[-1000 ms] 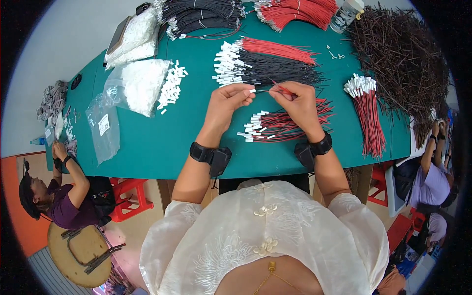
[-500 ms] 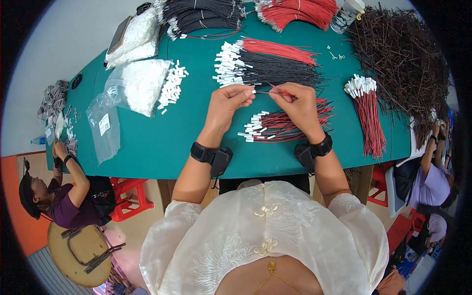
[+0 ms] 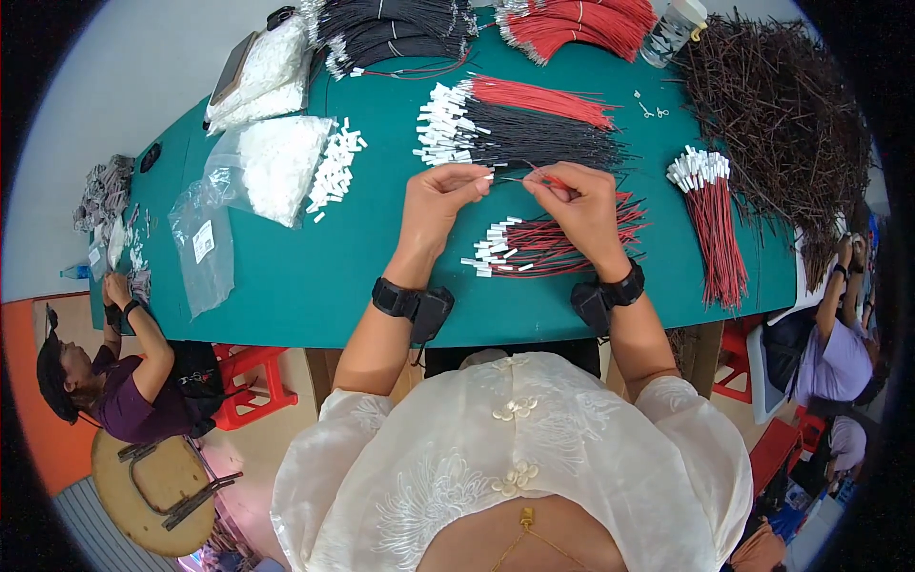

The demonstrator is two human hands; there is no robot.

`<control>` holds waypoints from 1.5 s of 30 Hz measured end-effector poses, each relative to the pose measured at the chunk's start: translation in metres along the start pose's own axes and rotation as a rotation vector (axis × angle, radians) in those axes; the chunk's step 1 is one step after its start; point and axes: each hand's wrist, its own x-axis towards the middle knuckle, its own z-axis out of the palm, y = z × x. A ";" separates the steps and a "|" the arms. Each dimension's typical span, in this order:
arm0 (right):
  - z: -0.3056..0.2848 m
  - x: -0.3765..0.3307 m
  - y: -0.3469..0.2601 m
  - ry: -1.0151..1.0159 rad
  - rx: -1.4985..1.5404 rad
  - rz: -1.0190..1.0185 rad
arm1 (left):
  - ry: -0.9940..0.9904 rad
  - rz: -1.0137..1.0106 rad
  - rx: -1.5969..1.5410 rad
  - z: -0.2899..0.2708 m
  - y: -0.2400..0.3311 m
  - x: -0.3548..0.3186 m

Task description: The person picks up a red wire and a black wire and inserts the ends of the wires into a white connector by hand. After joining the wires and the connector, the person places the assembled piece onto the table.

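Observation:
My left hand (image 3: 446, 195) pinches a small white connector housing (image 3: 490, 177) between thumb and forefinger. Opposite it, my right hand (image 3: 578, 195) is closed on a thin red wire (image 3: 551, 179), and a wire tip points from its fingers toward the housing. I cannot tell whether tip and housing touch. Just beyond both hands lie black wires (image 3: 543, 133) and red wires (image 3: 543, 98) with white housings on their left ends. Nearer me, below the right hand, is a pile of red and black wires with white housings (image 3: 498, 250).
Left of my hands, loose white housings (image 3: 335, 173) spill beside a full clear bag (image 3: 276, 167). Bundled black wires (image 3: 396, 33) and red wires (image 3: 577, 29) lie at the back. On the right are a finished-looking red bundle (image 3: 721, 234), a dark tangled heap (image 3: 772, 114) and a clear cup (image 3: 672, 33).
My hands have drawn very slightly apart, the left one tilting a little over the housing. The piles on the table look the same.

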 end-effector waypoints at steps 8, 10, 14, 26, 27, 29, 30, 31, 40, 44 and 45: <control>-0.001 0.000 -0.003 0.012 -0.012 -0.001 | 0.051 0.006 -0.005 0.002 0.001 -0.001; -0.001 0.000 -0.001 0.005 -0.019 0.002 | 0.053 0.008 -0.021 0.003 0.001 -0.001; -0.001 0.000 0.000 -0.018 -0.025 0.012 | 0.023 0.013 0.018 0.004 0.002 -0.002; 0.000 0.000 0.001 -0.087 -0.029 0.038 | -0.028 0.046 -0.024 0.006 0.001 -0.002; 0.001 -0.001 0.002 -0.093 -0.024 0.045 | -0.034 0.049 -0.019 0.006 0.001 -0.002; 0.001 -0.001 0.002 -0.099 -0.018 0.052 | -0.046 0.055 -0.009 0.006 0.000 -0.002; 0.002 -0.001 0.002 -0.101 -0.009 0.057 | -0.046 0.055 -0.009 0.006 0.000 -0.002; 0.002 -0.002 0.002 -0.103 0.000 0.062 | -0.048 0.055 -0.007 0.006 0.000 -0.002; 0.006 -0.003 0.005 -0.113 0.032 0.100 | -0.087 0.049 0.023 0.007 -0.001 -0.003; 0.005 -0.003 0.005 -0.132 0.027 0.115 | -0.097 0.046 0.018 0.009 -0.001 -0.003; 0.004 -0.002 0.004 -0.132 0.028 0.114 | -0.097 0.047 0.010 0.010 -0.001 -0.003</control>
